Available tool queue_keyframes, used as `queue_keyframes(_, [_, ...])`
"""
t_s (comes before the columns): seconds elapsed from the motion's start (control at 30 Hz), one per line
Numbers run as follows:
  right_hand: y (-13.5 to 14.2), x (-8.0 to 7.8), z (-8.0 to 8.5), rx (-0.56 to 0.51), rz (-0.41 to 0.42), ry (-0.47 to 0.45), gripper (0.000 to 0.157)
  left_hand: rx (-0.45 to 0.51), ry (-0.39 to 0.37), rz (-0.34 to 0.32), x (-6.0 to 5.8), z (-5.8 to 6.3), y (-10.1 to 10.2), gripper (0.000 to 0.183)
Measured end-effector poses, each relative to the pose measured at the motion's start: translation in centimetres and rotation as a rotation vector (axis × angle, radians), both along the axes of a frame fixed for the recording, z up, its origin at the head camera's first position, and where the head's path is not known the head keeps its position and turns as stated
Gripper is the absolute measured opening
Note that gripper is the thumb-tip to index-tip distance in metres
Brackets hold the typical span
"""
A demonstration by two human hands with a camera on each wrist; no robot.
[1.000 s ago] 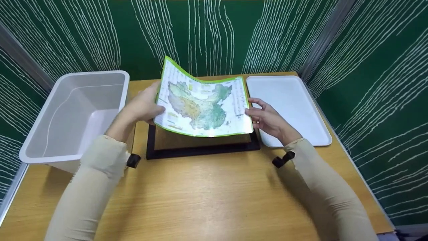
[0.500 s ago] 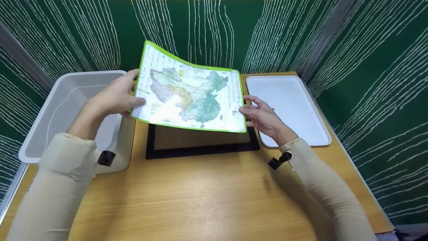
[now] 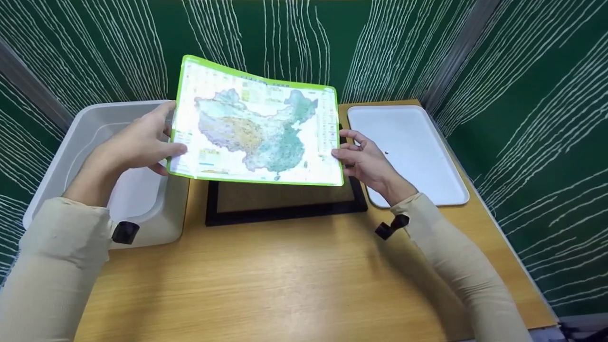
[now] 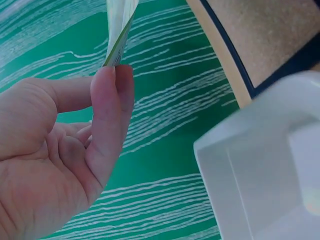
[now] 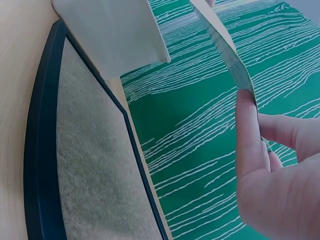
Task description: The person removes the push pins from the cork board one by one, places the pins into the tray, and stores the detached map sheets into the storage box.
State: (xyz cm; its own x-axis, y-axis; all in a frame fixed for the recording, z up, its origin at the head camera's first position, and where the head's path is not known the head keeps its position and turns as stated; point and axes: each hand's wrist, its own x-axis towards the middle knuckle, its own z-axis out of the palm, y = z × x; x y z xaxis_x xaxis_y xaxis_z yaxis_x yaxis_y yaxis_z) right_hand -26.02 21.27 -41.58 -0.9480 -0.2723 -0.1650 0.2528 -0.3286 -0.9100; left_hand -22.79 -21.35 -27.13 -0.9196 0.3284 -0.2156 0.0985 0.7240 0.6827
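Observation:
Both hands hold up a green-bordered map sheet (image 3: 256,128), raised above the table and tilted toward the head camera. Its left edge is pinched between thumb and fingers of my left hand (image 3: 135,140). My right hand (image 3: 368,159) pinches the right edge. In the left wrist view, my left hand (image 4: 75,130) grips the thin edge of the sheet (image 4: 119,35). The right wrist view has the sheet (image 5: 225,47) edge-on, with my right hand (image 5: 280,170) at its end. Below lies a black frame (image 3: 285,213) with a brown inner panel, its far part hidden by the map.
A grey plastic bin (image 3: 173,213) stands at the left, partly behind my left forearm. To the right lies a white tray (image 3: 413,152). All rest on a wooden table (image 3: 294,280). Green walls (image 3: 304,42) with white wavy lines rise behind and at the sides.
My left hand has moved left with its edge of the map, over the bin. The sheet has gone left and up, and is flatter and less bowed. My right hand has shifted slightly left.

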Motion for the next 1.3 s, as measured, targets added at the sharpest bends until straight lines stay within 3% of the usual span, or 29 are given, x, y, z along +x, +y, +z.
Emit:
queue_keyframes(0.33, [-1.6, -0.1, 0.8, -0.050, 0.098, -0.042, 0.054, -0.076, -0.091, -0.012, -0.4, 0.0, -1.9, 0.086])
queue_keyframes(0.5, [-3.3, -0.4, 1.7, -0.111, 0.137, -0.037, 0.052, -0.114, -0.124, 0.014, -0.9, 0.7, -3.5, 0.089])
queue_keyframes(0.8, [-6.7, -0.4, 3.0, -0.177, 0.197, -0.008, 0.048, -0.203, -0.113, 0.087, -1.5, 1.7, -6.6, 0.095])
queue_keyframes(0.97, [-8.8, -0.2, 3.2, -0.212, 0.207, -0.019, 0.046, -0.237, -0.140, 0.106, -2.2, 1.4, -8.6, 0.097])
queue_keyframes(1.3, [-13.0, 0.4, 3.2, -0.271, 0.237, -0.027, 0.044, -0.248, -0.183, 0.222, -2.6, -0.1, -12.9, 0.107])
